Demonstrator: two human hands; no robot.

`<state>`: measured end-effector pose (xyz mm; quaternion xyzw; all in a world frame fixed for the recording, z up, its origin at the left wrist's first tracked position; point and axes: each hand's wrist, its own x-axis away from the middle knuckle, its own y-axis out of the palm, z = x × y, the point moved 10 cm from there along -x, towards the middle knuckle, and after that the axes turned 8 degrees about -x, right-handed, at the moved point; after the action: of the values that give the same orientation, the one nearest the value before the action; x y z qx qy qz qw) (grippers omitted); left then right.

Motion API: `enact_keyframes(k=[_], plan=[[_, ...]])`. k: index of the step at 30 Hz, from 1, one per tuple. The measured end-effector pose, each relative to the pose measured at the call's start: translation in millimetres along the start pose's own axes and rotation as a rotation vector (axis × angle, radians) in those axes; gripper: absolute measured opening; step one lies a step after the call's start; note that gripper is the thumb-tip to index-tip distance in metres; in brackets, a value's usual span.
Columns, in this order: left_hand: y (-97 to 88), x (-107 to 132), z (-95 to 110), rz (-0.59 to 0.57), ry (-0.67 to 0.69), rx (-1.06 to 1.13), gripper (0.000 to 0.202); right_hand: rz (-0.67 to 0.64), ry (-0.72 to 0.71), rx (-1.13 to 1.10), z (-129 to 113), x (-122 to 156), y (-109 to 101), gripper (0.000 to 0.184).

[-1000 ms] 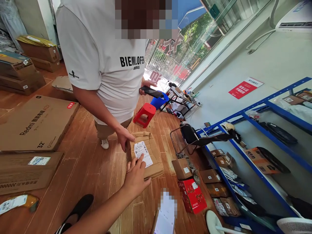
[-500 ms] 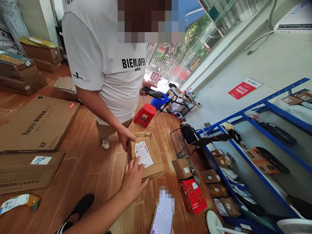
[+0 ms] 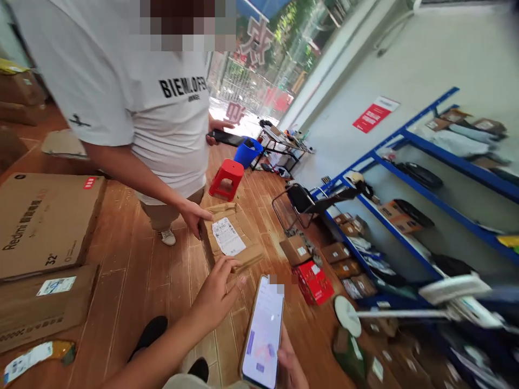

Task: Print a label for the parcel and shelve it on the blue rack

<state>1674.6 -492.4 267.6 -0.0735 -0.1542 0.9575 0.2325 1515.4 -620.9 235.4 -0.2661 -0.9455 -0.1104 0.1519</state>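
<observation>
My left hand (image 3: 219, 289) reaches forward with its fingers stretched and parted, at the near edge of a dented cardboard box (image 3: 251, 246). The fingertips seem to touch the box just below its white shipping label (image 3: 228, 236); the underside is hidden. Another person's hand (image 3: 197, 216) grips the box at its far left side. Low in the view, my right hand (image 3: 290, 354) is wrapped round a smartphone (image 3: 261, 335) with its lit screen facing up. The other person's second hand holds a dark handheld device (image 3: 229, 138).
Large flat cartons (image 3: 44, 227) lie on the wooden floor at left. A red stool (image 3: 227, 179) and a blue bin (image 3: 248, 153) stand behind the box. To the right are a black chair (image 3: 302, 200), a red carton (image 3: 314, 282), a fan (image 3: 347, 316) and blue shelving (image 3: 466, 162) with parcels.
The view has swung right and slightly down. My right hand with the smartphone has come further into view. My left fingers have slid back from the label to the box's near edge.
</observation>
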Motion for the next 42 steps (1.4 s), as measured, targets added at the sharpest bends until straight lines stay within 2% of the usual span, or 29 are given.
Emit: enact_keyframes(k=[2, 4, 5, 7, 10, 15, 22, 26, 30, 37, 42], plan=[[25.7, 17, -1, -0.274, -0.158, 0.281, 0.041, 0.067, 0.06, -0.221, 3, -1, -2, 0.06], [56.4, 45, 4, -0.581, -0.33, 0.519, 0.055, 0.099, 0.105, -0.405, 2, -1, 2, 0.069], [67.5, 59, 9, -0.695, -0.395, 0.612, 0.066, 0.098, 0.109, -0.458, -1, -1, 5, 0.073], [80.3, 78, 14, -0.797, -0.492, 0.713, 0.088, 0.072, 0.086, -0.488, -9, -1, 10, 0.076], [89.4, 85, 13, -0.789, -0.543, 0.732, 0.102, 0.041, 0.036, -0.494, -15, 0, 14, 0.076], [94.3, 77, 16, -0.755, -0.453, 0.662, 0.098, 0.023, -0.032, -0.484, -15, 1, 11, 0.072], [96.8, 78, 18, -0.736, -0.48, 0.636, 0.096, 0.062, -0.117, -0.468, -24, 5, 7, 0.06], [96.5, 77, 21, -0.711, -0.445, 0.553, 0.092, 0.036, -0.095, -0.504, -24, 6, 5, 0.055], [97.8, 79, 21, -0.715, -0.479, 0.568, 0.095, 0.029, -0.05, -0.539, -20, 4, 0, 0.057], [94.2, 80, 27, -0.675, -0.542, 0.594, 0.099, -0.027, -0.126, -0.449, -25, 1, 4, 0.054], [89.8, 80, 33, -0.63, -0.548, 0.615, 0.098, -0.068, -0.129, -0.422, -33, 4, 5, 0.055]])
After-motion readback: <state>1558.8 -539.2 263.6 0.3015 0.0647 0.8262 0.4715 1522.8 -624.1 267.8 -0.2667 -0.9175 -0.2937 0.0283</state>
